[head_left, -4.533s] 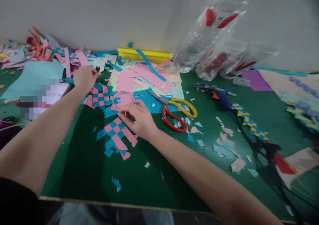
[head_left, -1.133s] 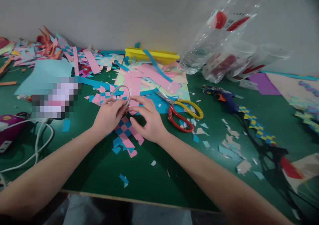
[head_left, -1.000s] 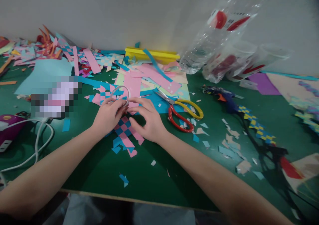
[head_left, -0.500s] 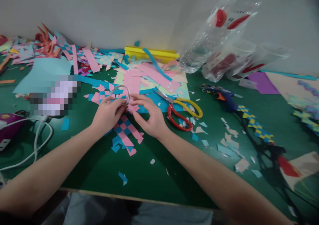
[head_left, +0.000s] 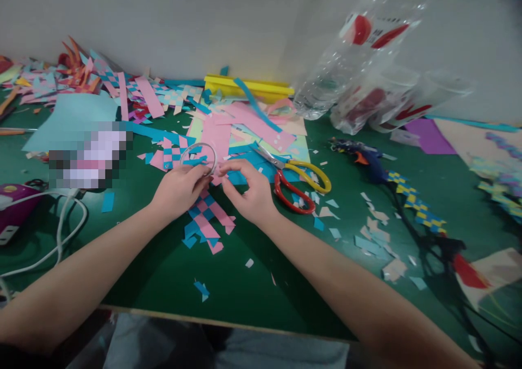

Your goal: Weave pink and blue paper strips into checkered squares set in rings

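Observation:
My left hand (head_left: pixel 179 190) pinches a thin, pale ring that looks like a narrow roll of tape (head_left: pixel 215 152), held on edge above the table. Thumb and index finger of my right hand (head_left: pixel 250 192) close together at the ring's right rim; whatever lies between them is too small to make out. Beneath both hands rests a woven pink-and-blue paper strip piece (head_left: pixel 207 214), partly covered by the fingers. Scissors (head_left: pixel 299 181) with one red and one yellow handle lie just right of my right hand, on blue paper.
Paper scraps (head_left: pixel 375 230) are scattered over the green table (head_left: pixel 261 298). A pixelated phone (head_left: pixel 92 159) and a white cable (head_left: pixel 61 222) lie left. A yellow holder (head_left: pixel 248 88) and bagged plastic cups (head_left: pixel 391 94) stand by the wall. A glue gun (head_left: pixel 365 162) lies right.
The fingers of my right hand have come together from a looser spread and meet the ring's right rim. The ring has turned slightly and shifted a little to the right.

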{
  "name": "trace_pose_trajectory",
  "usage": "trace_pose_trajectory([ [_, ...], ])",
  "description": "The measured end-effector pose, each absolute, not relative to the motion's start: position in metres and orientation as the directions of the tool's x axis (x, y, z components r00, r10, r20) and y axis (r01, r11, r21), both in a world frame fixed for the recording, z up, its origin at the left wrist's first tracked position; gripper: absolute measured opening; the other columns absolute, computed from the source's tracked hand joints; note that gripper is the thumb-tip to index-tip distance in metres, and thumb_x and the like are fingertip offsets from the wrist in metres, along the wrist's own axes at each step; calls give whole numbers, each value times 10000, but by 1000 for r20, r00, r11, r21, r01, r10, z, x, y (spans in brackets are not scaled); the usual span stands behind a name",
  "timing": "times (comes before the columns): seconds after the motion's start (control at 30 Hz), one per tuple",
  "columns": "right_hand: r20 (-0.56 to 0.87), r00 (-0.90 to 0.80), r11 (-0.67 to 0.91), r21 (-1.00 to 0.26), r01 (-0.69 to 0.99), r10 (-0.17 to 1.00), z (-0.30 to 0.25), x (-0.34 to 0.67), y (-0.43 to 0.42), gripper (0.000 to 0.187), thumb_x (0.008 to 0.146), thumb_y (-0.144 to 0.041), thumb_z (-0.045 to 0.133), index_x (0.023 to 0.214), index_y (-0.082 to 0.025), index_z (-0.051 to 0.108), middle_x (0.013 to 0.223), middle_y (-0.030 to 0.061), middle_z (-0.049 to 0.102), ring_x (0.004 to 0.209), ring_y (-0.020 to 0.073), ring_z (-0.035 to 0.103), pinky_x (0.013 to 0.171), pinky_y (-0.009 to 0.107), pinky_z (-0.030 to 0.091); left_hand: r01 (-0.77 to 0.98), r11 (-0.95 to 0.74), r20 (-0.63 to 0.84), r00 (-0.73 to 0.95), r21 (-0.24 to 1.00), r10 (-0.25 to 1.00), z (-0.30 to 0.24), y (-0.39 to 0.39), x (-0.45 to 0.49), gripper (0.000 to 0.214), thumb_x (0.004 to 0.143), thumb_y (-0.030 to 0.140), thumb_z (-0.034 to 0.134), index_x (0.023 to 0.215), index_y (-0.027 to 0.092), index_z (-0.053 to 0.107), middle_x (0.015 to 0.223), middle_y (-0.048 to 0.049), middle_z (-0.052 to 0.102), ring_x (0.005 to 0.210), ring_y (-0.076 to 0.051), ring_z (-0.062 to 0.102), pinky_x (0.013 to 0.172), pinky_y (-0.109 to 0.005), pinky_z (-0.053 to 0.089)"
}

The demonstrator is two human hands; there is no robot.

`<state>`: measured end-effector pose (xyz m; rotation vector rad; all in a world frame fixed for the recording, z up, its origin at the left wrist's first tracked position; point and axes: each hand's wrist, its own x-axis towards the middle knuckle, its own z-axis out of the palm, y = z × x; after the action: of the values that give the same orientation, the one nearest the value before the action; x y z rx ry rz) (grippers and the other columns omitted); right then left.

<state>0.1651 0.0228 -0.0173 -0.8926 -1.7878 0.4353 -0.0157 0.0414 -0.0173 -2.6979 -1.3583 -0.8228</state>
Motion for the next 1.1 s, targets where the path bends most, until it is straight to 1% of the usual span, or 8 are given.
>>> trace_pose_trajectory([
  [0.1, 662, -133, 654, -652, 383, 738, -19, 165, 24, 149, 824, -173, 535, 965, -215, 561, 776, 8, 597, 804, 171, 595, 809, 380, 513, 754, -621, 472, 477, 215, 741, -16, 42, -15, 213, 933, 284, 432, 953, 165, 609, 748, -61, 680, 719, -202, 645, 597, -288, 469],
  [0.3, 683, -127, 673, -641, 369, 719, -21, 165, 26, 160, 825, -204, 601, 978, -252, 590, 1057, 37, 629, 1041, 188, 580, 856, 380, 528, 712, -669, 482, 519, 214, 706, -17, 43, -15, 211, 943, 271, 418, 950, 169, 603, 798, -60, 699, 766, -205, 646, 688, -329, 489],
  [0.43, 646, -115, 640, -687, 344, 755, -22, 165, 26, 60, 842, -235, 605, 898, -253, 615, 972, 12, 675, 950, 164, 627, 798, 352, 549, 688, -704, 524, 539, 179, 660, -18, 41, -13, 189, 938, 233, 419, 1009, 172, 583, 877, -65, 714, 754, -195, 656, 714, -348, 472],
  [0.57, 637, -76, 623, -712, 325, 767, -23, 165, 25, 38, 829, -218, 608, 796, -238, 610, 854, 1, 679, 812, 147, 640, 719, 328, 554, 669, -731, 541, 567, 139, 622, -14, 37, -10, 155, 910, 232, 448, 971, 164, 573, 756, -38, 697, 701, -199, 655, 671, -339, 441],
  [0.73, 649, -136, 655, -692, 303, 749, -22, 166, 24, 75, 826, -180, 605, 771, -232, 609, 804, -12, 678, 822, 143, 641, 776, 332, 534, 662, -743, 583, 566, 100, 583, -11, 36, -10, 149, 911, 234, 443, 894, 174, 578, 774, -30, 699, 686, -183, 650, 679, -331, 429],
  [0.83, 665, -179, 679, -646, 348, 725, -22, 166, 25, 99, 830, -164, 587, 765, -239, 585, 802, -14, 678, 818, 149, 631, 765, 340, 520, 679, -731, 593, 562, 67, 577, -12, 38, -11, 161, 900, 224, 455, 810, 190, 584, 689, -2, 672, 633, -166, 625, 662, -322, 421],
  [0.93, 696, -236, 715, -549, 433, 678, -22, 166, 26, 162, 823, -116, 563, 726, -238, 522, 790, -18, 682, 794, 158, 626, 749, 355, 489, 695, -717, 606, 549, 51, 575, -13, 37, -11, 189, 870, 206, 473, 713, 197, 576, 566, 24, 611, 538, -141, 567, 632, -311, 414],
  [1.1, 806, -316, 817, -320, 479, 501, -18, 166, 25, 216, 857, -57, 491, 726, -229, 478, 817, -4, 700, 806, 149, 642, 728, 337, 474, 629, -769, 662, 529, 113, 530, -7, 36, -9, 198, 840, 170, 480, 665, 188, 572, 508, 45, 589, 456, -103, 497, 617, -304, 412],
])
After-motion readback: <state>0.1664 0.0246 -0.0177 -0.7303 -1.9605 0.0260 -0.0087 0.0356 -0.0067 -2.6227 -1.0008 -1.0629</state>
